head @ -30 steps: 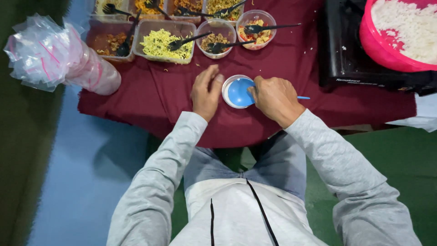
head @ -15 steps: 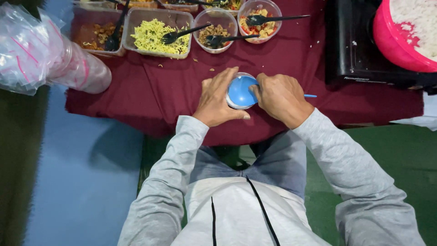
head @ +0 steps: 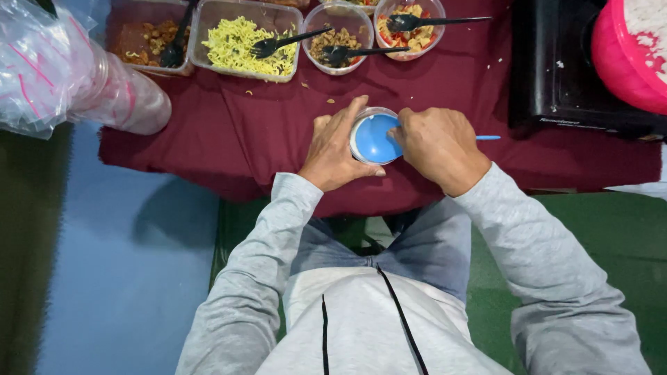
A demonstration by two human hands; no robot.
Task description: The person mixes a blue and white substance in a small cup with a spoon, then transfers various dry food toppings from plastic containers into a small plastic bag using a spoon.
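**Both hands on a small blue-lidded cup at the table's near edge**

A small round cup with a blue lid (head: pixel 374 137) stands on the maroon tablecloth (head: pixel 229 132), close to the near edge and directly in front of the person. The left hand (head: pixel 338 149) wraps around the cup's left side, fingers curled against its wall and thumb lying along the near rim; it grasps the cup. The right hand (head: pixel 438 147) is closed in a loose fist at the cup's right edge, touching the lid. A thin blue handle (head: pixel 488 137) projects to the right from under that hand; whether the fingers grip it cannot be told.

Along the far edge stands a row of clear containers: a rectangular tub of yellow noodles (head: pixel 243 45) with a black spoon in it, a tub of brown food (head: pixel 142 45) to its left, and two round bowls, one of brown bits (head: pixel 337 45) and one of mixed red and yellow pieces (head: pixel 410 31), each with a black utensil. A stack of cups in a clear plastic bag (head: pixel 76 76) lies at the left. A black appliance (head: pixel 556 76) and a pink basin of white rice (head: pixel 629 52) sit at the right.
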